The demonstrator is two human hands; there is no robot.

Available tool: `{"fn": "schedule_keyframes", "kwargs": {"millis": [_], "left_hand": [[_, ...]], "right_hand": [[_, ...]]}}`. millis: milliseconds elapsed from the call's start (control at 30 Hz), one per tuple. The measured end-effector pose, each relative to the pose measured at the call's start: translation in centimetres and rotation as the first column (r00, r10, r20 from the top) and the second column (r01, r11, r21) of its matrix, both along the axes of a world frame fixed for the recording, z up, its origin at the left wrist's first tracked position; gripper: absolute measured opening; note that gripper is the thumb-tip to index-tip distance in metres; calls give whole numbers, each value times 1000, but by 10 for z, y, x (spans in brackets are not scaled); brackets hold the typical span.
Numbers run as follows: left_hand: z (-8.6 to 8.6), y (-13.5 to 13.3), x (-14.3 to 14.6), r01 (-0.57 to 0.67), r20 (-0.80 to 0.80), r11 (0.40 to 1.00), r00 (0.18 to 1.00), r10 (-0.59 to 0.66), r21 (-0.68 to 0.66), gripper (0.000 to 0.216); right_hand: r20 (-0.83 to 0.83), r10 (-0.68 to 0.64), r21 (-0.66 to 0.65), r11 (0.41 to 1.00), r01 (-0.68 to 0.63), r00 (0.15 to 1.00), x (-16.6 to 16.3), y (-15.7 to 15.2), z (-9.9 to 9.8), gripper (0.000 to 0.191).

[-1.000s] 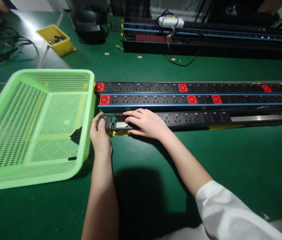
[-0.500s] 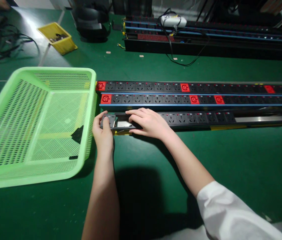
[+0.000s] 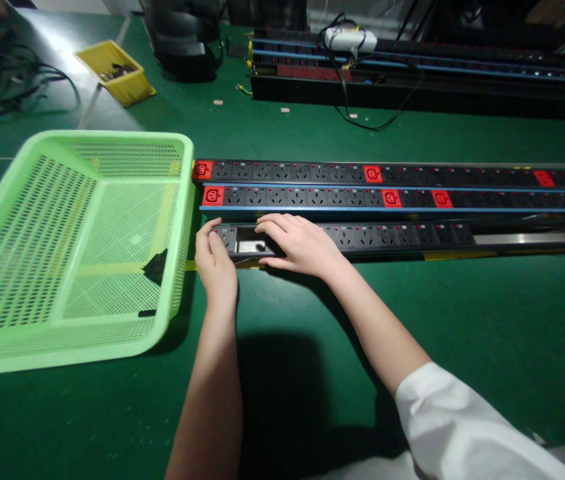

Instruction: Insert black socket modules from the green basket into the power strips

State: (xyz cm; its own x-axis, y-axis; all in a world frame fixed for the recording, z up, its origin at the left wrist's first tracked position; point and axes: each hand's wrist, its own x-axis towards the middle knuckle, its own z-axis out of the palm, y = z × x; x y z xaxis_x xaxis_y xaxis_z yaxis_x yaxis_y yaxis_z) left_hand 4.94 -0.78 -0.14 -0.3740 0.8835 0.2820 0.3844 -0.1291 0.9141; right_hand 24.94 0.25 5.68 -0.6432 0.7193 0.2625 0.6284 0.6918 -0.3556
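My left hand (image 3: 216, 263) is closed around a black socket module (image 3: 229, 240) at the left end of the nearest power strip (image 3: 402, 235). Its thumb lies on top of the module, with the fingers bent over the end. My right hand (image 3: 299, 247) spans the same strip just to the right, fingers along the far side and thumb at the near edge; the sockets under the palm are hidden. Between the hands, a gap in the strip shows bare metal inside the channel (image 3: 252, 245). Further right, a row of socket modules ends in another open stretch of metal channel.
Two finished-looking strips (image 3: 312, 197) with red sockets lie just behind. A green basket (image 3: 182, 220) stands at left, holding black pieces. Behind are a yellow bin (image 3: 135, 90), more black strips (image 3: 362, 93) with a white adapter (image 3: 351, 40), and tangled cables (image 3: 22, 77).
My left hand has moved slightly right with the socket module, which now sits level in the strip's end instead of tilted above it. My right hand has stayed nearly still.
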Motion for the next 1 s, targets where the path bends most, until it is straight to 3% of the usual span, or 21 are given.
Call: {"fn": "schedule_keyframes", "kwargs": {"millis": [767, 900, 1000], "left_hand": [[-4, -6, 0, 225, 16, 972, 974, -225, -72, 47], [-6, -7, 6, 131, -68, 991, 989, -133, -22, 37], [-5, -6, 4, 76, -91, 993, 992, -84, -93, 34]], "right_hand": [[-38, -50, 14, 999, 51, 998, -2, 3, -4, 71], [-29, -59, 13, 998, 59, 998, -2, 2, -3, 72], [-30, -59, 15, 998, 59, 998, -2, 2, -4, 74]]}}
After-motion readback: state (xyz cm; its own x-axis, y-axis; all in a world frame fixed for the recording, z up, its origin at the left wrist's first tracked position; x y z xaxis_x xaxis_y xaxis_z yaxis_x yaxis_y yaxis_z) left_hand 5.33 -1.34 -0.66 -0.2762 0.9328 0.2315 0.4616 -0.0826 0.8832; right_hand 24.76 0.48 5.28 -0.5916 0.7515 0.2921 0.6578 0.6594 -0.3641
